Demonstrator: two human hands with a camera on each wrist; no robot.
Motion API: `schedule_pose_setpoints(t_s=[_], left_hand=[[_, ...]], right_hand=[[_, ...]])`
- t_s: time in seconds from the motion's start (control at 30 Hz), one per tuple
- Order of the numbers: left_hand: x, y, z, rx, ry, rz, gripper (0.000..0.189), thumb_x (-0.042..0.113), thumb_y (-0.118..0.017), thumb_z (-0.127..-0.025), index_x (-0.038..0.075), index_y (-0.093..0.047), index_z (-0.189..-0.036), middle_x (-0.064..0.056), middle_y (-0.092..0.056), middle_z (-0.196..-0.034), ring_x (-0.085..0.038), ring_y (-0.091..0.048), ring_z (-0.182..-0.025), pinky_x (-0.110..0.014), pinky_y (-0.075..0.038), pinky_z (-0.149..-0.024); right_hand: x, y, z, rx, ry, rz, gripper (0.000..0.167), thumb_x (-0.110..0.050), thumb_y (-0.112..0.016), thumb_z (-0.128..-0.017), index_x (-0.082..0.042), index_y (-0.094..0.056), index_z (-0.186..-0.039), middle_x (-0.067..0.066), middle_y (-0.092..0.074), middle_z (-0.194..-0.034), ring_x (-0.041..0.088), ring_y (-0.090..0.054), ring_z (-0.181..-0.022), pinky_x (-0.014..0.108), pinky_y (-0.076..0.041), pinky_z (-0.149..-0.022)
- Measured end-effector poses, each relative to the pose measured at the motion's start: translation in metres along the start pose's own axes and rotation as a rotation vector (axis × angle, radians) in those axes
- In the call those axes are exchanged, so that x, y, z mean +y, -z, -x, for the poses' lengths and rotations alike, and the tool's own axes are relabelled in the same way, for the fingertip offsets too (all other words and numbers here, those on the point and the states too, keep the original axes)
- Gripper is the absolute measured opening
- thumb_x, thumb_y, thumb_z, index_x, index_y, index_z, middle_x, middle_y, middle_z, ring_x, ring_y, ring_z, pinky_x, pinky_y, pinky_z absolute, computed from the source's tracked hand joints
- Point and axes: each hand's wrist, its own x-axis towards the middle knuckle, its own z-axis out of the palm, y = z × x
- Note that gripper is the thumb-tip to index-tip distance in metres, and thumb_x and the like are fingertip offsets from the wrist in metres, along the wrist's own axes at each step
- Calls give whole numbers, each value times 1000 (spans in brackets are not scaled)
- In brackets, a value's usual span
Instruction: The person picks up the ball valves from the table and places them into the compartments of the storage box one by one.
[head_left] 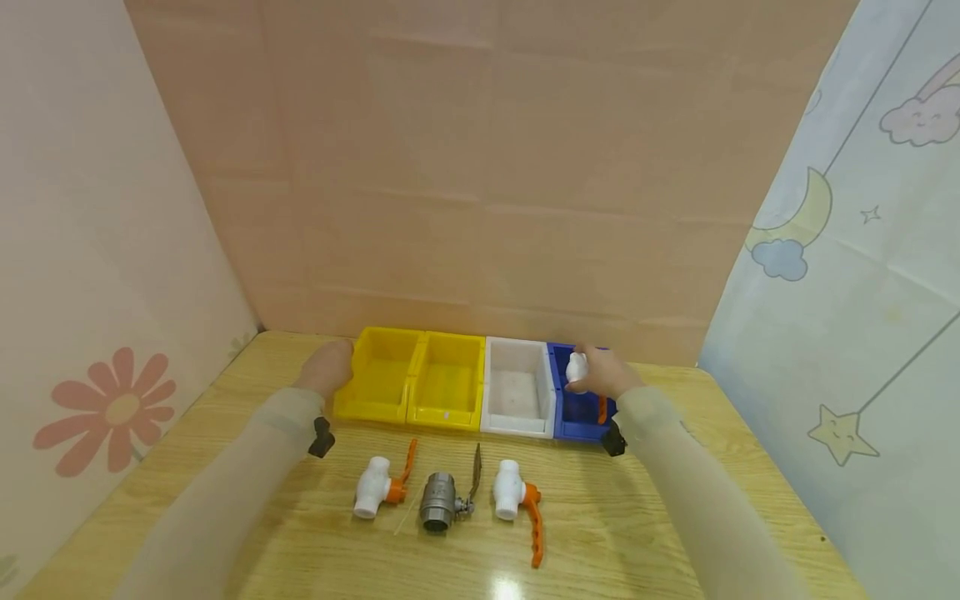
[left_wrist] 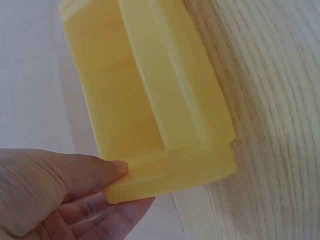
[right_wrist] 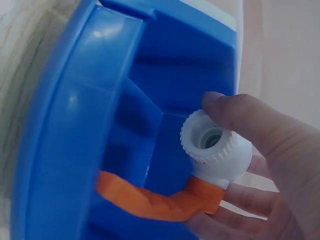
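My right hand [head_left: 606,372] grips a white plastic ball valve [right_wrist: 225,155] with an orange lever [right_wrist: 160,202], inside the blue bin [right_wrist: 75,90] at the right end of the row. Its thumb lies by the valve's ribbed collar, with the other fingers behind the body. On the left, my left hand [head_left: 327,368] pinches the rim of the outer yellow bin [left_wrist: 200,165] between thumb and fingers. In front of the bins lie two more white valves with orange levers, one on the left [head_left: 371,490] and one on the right [head_left: 507,492]. Between them is a metal ball valve [head_left: 438,502].
A second yellow bin [head_left: 447,379] and a white bin [head_left: 517,392] stand between the outer yellow bin and the blue one. Behind the row rises a brown covered wall [head_left: 480,167]. Patterned sheets flank the wooden table [head_left: 637,517] on both sides.
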Motion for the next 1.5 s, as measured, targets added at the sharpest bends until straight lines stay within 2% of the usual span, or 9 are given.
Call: schedule_pose_setpoints(t_s=[0.17,0.43,0.7,1.03,1.23,1.5], left_hand=[[0,0,0,6,6,0,29,-5,-54,-90,-9,-52,-119,-25,-62,-106,-35,-61,-94,-47,-51,-82],[-1,-1,0,16,4,-5,25,-6,-54,-89,-9,-54,-114,-24,-63,-104,-34,-62,-92,-46,-51,-81],[0,-1,0,15,4,-5,26,-6,-53,-89,-9,-55,-115,-24,-63,-104,-34,-61,-93,-47,-51,-81],[1,0,2,16,-1,-11,26,-6,-52,-90,-10,-54,-116,-25,-63,-104,-34,-61,-90,-46,-51,-79],[2,1,2,18,-2,-24,26,-7,-52,-89,-10,-54,-115,-25,-63,-102,-33,-62,-89,-46,-51,-79],[3,1,2,2,19,-10,27,-6,-52,-90,-10,-53,-117,-25,-62,-106,-33,-60,-91,-46,-50,-81]], right_hand=[[0,-7,-2,-8,-14,12,76,-30,-80,-76,0,-43,-135,19,-64,-102,26,-58,-76,37,-49,-64],[1,-19,-5,-3,-13,2,73,-20,-81,-74,3,-45,-133,23,-64,-107,30,-61,-86,45,-51,-75],[1,-24,-6,-45,-82,2,73,-18,-80,-76,0,-44,-137,23,-63,-115,30,-60,-91,46,-51,-78],[7,-34,-14,-61,-124,17,73,-21,-80,-76,-1,-44,-136,23,-61,-118,30,-60,-92,46,-52,-77],[2,-37,-13,-87,-158,18,69,-18,-78,-78,-2,-44,-137,23,-59,-123,31,-60,-99,51,-51,-86],[1,-40,-11,-67,-119,27,65,-13,-77,-78,1,-46,-134,24,-59,-124,32,-60,-103,51,-50,-90]])
